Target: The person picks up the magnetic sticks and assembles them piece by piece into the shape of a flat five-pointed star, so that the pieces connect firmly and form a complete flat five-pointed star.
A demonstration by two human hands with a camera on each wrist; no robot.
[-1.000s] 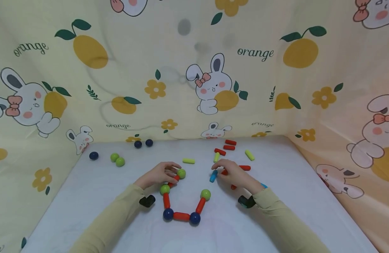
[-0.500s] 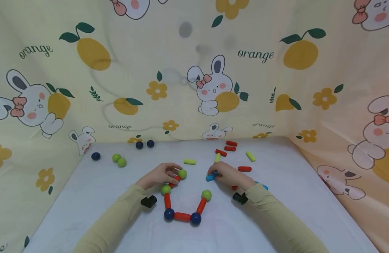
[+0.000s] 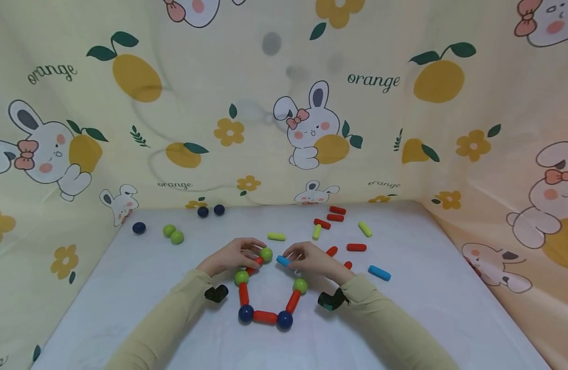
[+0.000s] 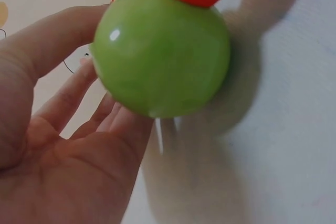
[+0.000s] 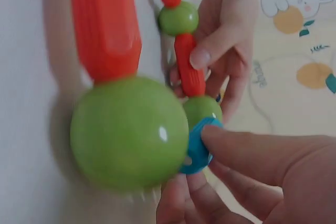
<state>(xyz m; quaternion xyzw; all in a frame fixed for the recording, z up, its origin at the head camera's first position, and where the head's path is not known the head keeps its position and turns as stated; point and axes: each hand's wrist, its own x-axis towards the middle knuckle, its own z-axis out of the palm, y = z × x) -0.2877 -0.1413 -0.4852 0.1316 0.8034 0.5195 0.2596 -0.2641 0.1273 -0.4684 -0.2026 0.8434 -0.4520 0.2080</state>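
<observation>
On the table, red rods and green and dark blue balls are joined into a U-shaped chain. My left hand [image 3: 230, 257] grips the red rod [image 5: 188, 72] at the chain's far left, with its thumb laid along it. A green ball [image 3: 266, 254] caps that rod's far end; another green ball [image 3: 241, 278] is at its near end. My right hand [image 3: 314, 261] pinches a blue rod [image 3: 283, 261] between thumb and fingers, its tip pointing at the far green ball. In the right wrist view, the chain's right-end green ball [image 5: 128, 132] partly covers the blue rod.
Loose red rods [image 3: 356, 247], yellow-green rods [image 3: 364, 229] and another blue rod [image 3: 379, 273] lie at the right. Loose green balls [image 3: 176, 237] and dark blue balls [image 3: 138, 228] sit at the back left. A printed cloth [image 3: 247, 103] hangs behind the table.
My right hand has picked up the blue rod, turned it, and carried it left toward the far green ball. The left hand has stayed on the red rod.
</observation>
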